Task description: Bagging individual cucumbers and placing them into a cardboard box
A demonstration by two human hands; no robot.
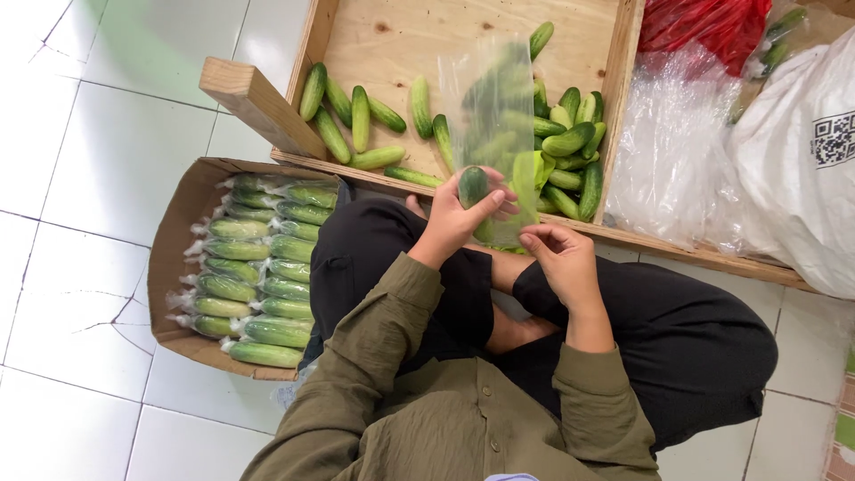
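Two hands worked above the lap: the left hand gripped a cucumber, the right hand pinched a clear plastic bag in its fingers, near the wooden crate; bagged cucumbers filled a cardboard box left.

Bright, even, soft-shadowed light; sharp focus; edges perhaps slightly stretched by the lens.

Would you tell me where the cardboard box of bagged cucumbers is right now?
In the head view, the cardboard box sits on the tiled floor at the person's left, just below the wooden crate.
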